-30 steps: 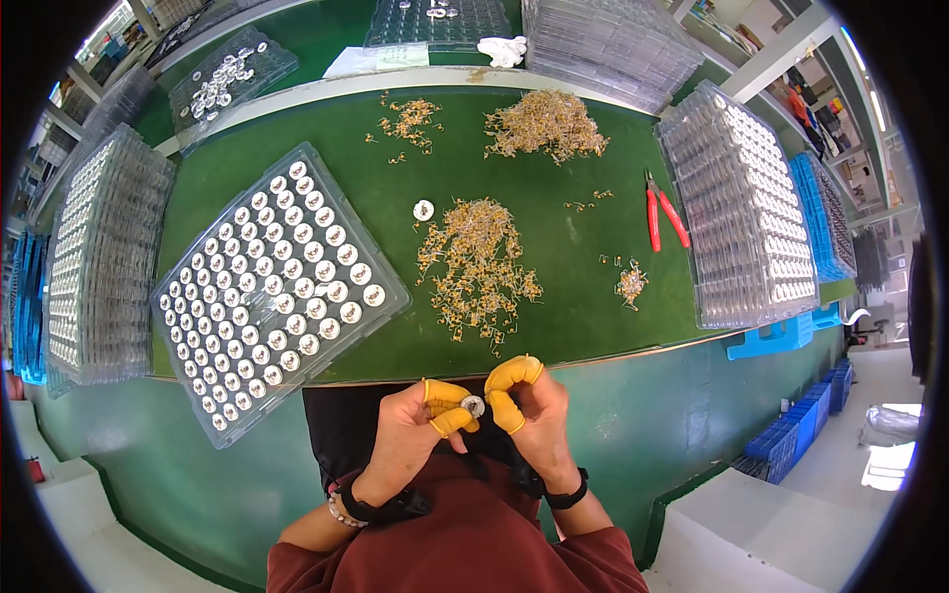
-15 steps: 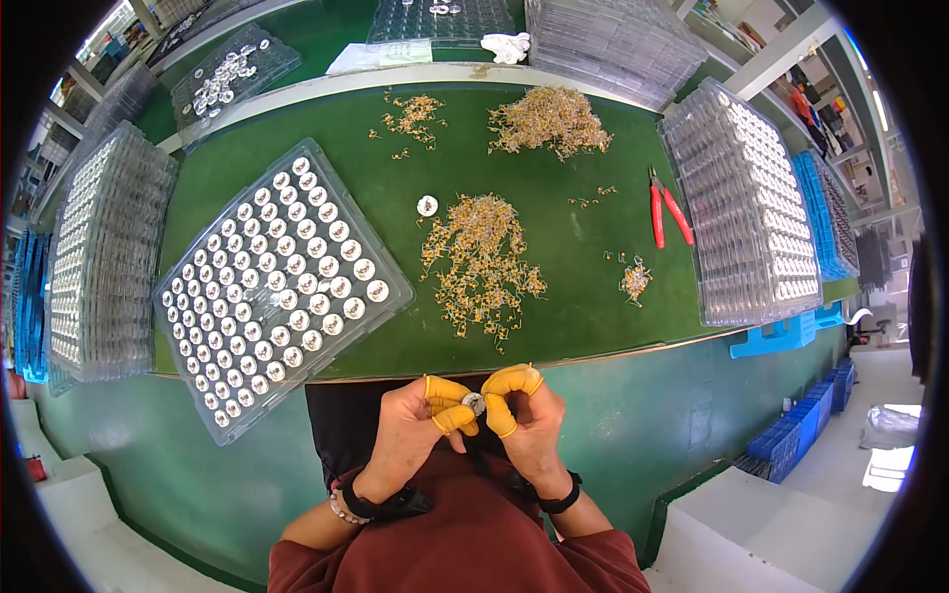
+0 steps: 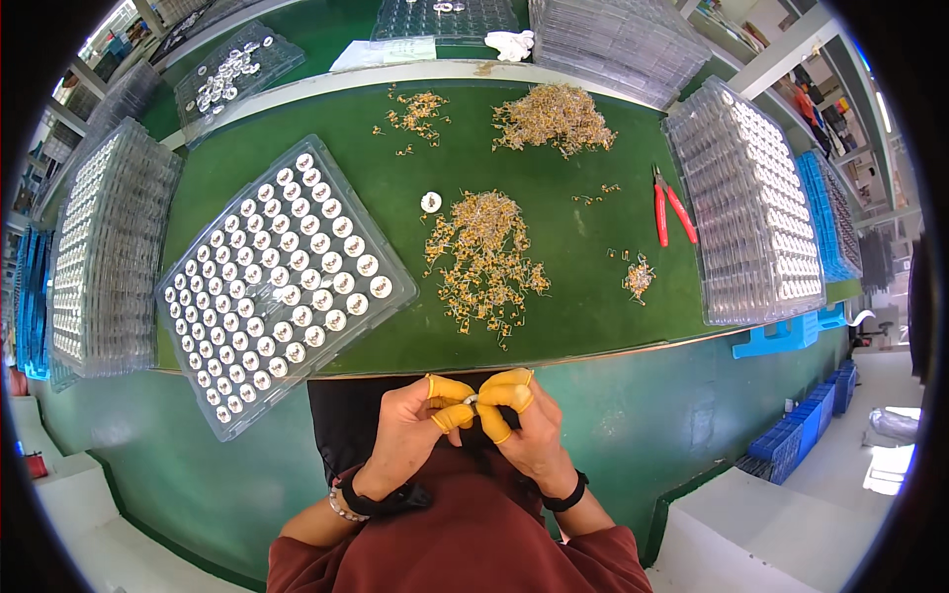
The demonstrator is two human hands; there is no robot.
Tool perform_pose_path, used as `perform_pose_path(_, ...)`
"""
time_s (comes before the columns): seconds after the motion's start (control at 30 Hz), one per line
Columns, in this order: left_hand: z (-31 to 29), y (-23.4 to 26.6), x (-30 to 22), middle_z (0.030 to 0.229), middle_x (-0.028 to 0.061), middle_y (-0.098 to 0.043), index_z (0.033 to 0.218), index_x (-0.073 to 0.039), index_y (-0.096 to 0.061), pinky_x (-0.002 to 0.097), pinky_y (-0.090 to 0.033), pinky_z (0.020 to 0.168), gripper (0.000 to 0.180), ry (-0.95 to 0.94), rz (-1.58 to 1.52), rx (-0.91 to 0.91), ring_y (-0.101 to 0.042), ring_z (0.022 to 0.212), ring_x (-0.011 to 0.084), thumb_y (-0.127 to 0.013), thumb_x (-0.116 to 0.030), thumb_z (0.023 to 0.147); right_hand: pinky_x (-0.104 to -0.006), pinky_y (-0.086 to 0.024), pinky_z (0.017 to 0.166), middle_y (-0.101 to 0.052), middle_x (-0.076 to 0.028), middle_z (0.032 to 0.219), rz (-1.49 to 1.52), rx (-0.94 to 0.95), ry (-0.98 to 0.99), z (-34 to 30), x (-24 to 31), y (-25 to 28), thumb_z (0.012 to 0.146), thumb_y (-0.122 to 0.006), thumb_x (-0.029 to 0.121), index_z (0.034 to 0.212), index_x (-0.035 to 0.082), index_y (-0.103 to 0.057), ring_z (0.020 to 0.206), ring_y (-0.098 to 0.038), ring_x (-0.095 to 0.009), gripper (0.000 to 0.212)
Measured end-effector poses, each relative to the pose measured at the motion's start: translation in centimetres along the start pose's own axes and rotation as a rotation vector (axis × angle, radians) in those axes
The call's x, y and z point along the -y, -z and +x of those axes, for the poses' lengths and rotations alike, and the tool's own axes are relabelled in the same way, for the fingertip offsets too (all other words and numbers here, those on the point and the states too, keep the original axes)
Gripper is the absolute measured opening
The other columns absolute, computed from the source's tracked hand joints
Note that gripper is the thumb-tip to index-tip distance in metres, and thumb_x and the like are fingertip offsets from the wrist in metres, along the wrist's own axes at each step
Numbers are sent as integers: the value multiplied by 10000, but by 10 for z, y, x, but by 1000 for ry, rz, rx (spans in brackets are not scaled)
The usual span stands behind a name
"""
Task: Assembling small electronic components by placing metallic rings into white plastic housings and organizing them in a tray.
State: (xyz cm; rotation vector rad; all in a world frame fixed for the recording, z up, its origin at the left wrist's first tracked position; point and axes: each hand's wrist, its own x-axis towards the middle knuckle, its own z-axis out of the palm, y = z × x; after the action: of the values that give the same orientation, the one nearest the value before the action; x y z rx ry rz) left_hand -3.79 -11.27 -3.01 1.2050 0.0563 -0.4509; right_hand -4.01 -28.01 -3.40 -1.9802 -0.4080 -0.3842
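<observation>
My left hand and my right hand meet in front of my body, just off the table's near edge. Yellow covers sit on the fingertips of both. Between them they pinch a small round white part, mostly hidden by the fingers and tilted edge-on. On the green table a heap of small wire-legged components with yellowish bodies lies ahead of my hands. One loose round white part rests beside that heap. To the left a clear plastic tray holds rows of similar round white parts.
Red-handled pliers lie at the right, near a small component pile. Further heaps sit at the back. Tall stacks of filled trays stand at the left and right. The clear tray overhangs the front edge.
The round white part has turned from face-up to nearly edge-on between my fingers. My right fingers have closed in further over it. The view has shifted slightly.
</observation>
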Motion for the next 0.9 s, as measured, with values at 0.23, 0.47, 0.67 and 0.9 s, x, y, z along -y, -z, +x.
perform_pose_path(0.23,1,0,-4,881,74,-656,941,38,-646,230,-515,573,110,-620,784,-26,-626,736,131,-682,-8,847,-339,-503,662,-608,-132,906,215,-12,-156,-8,0,-3,768,-693,-70,960,29,-530,780,-617,-301,271)
perform_pose_path(0.47,-4,1,6,896,83,-656,982,30,-634,228,-513,556,126,-111,95,-58,-631,751,137,-662,-31,874,-305,-503,765,-599,-105,972,364,-1,-344,-16,-4,-10,831,-664,-57,1023,5,-546,853,-598,-188,234)
perform_pose_path(0.67,-4,3,5,903,87,-652,1024,41,-615,232,-519,541,150,-35,-19,-10,-630,759,135,-639,-22,890,-293,-486,801,-591,-91,997,482,12,-393,-13,-3,-1,849,-661,-17,1040,-4,-565,887,-586,-172,214)
perform_pose_path(0.9,-3,2,1,926,44,-650,1021,14,-630,199,-489,559,154,-48,29,-58,-602,734,72,-664,-10,872,-297,-488,649,-621,-90,860,57,-66,-275,-6,1,7,768,-690,-45,938,17,-624,709,-605,-206,193)
